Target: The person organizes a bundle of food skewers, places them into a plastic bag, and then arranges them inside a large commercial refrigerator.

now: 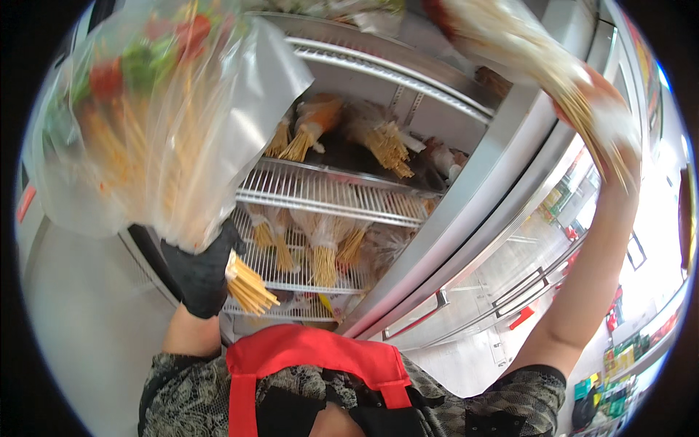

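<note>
My left hand point(199, 270), in a black glove, grips the gathered neck of a large clear plastic bag point(147, 120) at the left. Skewers with red and green food fan out inside it, and their bare stick ends point(251, 287) poke out beside the glove. At the upper right my right hand point(600, 104) is raised, closed around a bundle of skewers in a plastic bag point(513, 38). That bundle is blurred, so its food cannot be made out. Between my hands lies the open refrigerator, with bagged skewers point(387, 145) in a dark tray on a wire shelf.
Wire shelves point(333, 191) fill the refrigerator, with more bagged skewer bundles point(325, 251) lower down and bags on the top shelf. A metal door frame point(437, 224) runs diagonally right of the shelves. Beyond it are more metal doors with handles and shelves of packaged goods at the far right.
</note>
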`<state>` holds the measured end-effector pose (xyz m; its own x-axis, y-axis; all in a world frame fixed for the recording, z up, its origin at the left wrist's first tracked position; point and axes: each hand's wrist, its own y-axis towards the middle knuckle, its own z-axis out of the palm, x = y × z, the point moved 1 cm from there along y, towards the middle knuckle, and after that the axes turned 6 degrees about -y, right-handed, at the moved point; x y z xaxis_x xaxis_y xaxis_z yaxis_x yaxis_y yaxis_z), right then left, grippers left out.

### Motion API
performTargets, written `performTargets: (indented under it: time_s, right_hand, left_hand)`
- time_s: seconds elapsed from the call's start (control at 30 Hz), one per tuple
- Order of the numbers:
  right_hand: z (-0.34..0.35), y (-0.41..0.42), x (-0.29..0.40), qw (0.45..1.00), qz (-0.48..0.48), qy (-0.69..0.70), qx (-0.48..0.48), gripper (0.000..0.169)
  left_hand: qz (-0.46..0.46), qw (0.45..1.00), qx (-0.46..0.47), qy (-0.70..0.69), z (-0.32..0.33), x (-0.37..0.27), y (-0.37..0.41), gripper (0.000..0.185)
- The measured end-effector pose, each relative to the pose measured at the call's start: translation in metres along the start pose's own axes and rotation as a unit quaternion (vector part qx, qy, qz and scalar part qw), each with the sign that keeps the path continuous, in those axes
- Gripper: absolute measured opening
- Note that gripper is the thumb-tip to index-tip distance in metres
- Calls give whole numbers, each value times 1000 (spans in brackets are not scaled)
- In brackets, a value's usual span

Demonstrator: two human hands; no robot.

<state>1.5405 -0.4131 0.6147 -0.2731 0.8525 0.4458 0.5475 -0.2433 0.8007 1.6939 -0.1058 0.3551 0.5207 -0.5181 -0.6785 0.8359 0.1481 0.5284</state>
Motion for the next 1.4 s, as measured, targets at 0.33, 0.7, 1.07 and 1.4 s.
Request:
performTargets:
  time_s: [0.33, 0.7, 1.07, 1.4]
  right_hand:
    - [-12, -165, 28, 967, 149, 192, 70, 61]
    - [144, -83, -37, 960, 172, 78, 207, 40]
    - [326, 13, -98, 984, 82, -136, 86, 44]
    - [327, -32, -80, 961, 2, -168, 221, 51]
  left_hand:
    - [69, 997, 22, -35, 6, -21, 0, 47]
    - [30, 999, -9, -40, 18, -32, -4, 36]
    - [51, 995, 10, 86, -4, -9, 6, 27]
    - [17, 997, -27, 67, -11, 11, 4, 28]
